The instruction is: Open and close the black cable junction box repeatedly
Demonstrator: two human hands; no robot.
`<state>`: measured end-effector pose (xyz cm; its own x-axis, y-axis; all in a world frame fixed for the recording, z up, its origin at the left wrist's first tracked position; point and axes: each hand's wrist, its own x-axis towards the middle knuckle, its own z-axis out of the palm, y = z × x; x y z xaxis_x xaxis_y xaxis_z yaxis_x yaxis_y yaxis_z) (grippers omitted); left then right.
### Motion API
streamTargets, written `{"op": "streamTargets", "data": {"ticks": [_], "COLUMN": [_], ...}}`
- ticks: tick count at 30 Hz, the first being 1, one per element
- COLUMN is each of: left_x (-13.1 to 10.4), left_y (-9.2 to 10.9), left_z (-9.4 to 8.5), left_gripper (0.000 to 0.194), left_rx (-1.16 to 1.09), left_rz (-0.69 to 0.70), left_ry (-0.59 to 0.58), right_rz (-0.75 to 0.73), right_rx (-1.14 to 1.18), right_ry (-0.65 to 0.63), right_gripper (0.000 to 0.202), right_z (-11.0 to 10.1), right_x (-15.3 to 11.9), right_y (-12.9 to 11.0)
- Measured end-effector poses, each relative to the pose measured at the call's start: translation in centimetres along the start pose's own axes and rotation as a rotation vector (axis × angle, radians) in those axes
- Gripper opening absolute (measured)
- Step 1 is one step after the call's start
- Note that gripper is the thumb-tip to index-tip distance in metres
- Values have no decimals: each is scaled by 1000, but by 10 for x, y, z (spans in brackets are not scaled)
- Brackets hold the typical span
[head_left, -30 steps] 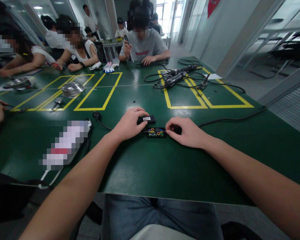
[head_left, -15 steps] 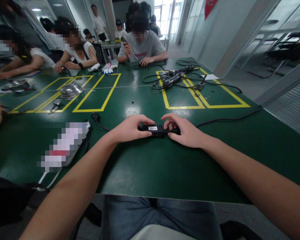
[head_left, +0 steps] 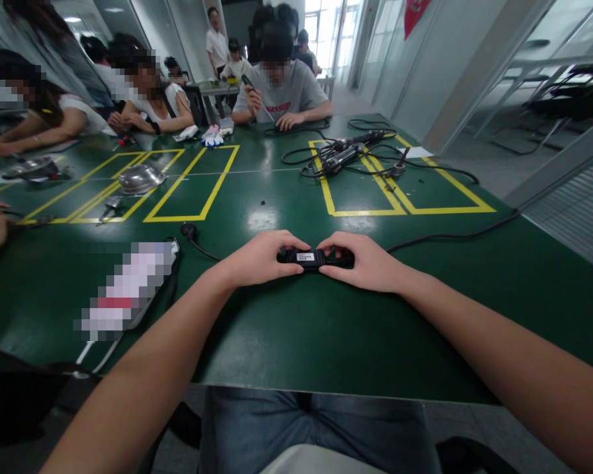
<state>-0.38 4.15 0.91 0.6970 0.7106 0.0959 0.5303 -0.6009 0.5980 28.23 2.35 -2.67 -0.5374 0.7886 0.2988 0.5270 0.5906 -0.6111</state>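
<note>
A black inline cord box [head_left: 306, 257] with a white printed label lies across the green table in front of me. My left hand [head_left: 264, 257] pinches its left end, thumb in front and fingers behind. Round its ribbed right part, my right hand [head_left: 366, 260] is closed in the same way, fingertips near the label. The fingers partly cover both ends. To the left, a black power plug [head_left: 189, 230] rests on the table, its lead running under my left hand. From my right hand, a black cord [head_left: 449, 236] runs off towards the table's right edge.
A phone-like object [head_left: 128, 286], blurred over, with a white cable lies left. Further off are a metal bowl [head_left: 141, 178], a small metal part [head_left: 111, 208], and black tools with tangled cords [head_left: 343, 153] by yellow tape. A person [head_left: 281, 92] opposite holds a screwdriver [head_left: 252, 85].
My right hand has closed in on the box's right part, its thumb and fingers moving left to meet it. The left hand keeps its grip, shifted very slightly.
</note>
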Motion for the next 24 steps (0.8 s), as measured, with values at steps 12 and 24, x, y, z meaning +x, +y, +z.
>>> {"op": "streamTargets", "data": {"ticks": [12,24], "left_x": [1,3], "left_y": [8,15], "left_z": [1,2], "left_gripper": [42,41], "left_rx": [118,254], "left_rz": [0,4], "left_ry": [-9,-29], "right_rz": [3,91], "right_rx": [12,100], "right_ry": [-6,-28], "right_gripper": [31,29], "right_z": [-2,-3], "right_x": [0,1], "right_y": [-1,-4]}}
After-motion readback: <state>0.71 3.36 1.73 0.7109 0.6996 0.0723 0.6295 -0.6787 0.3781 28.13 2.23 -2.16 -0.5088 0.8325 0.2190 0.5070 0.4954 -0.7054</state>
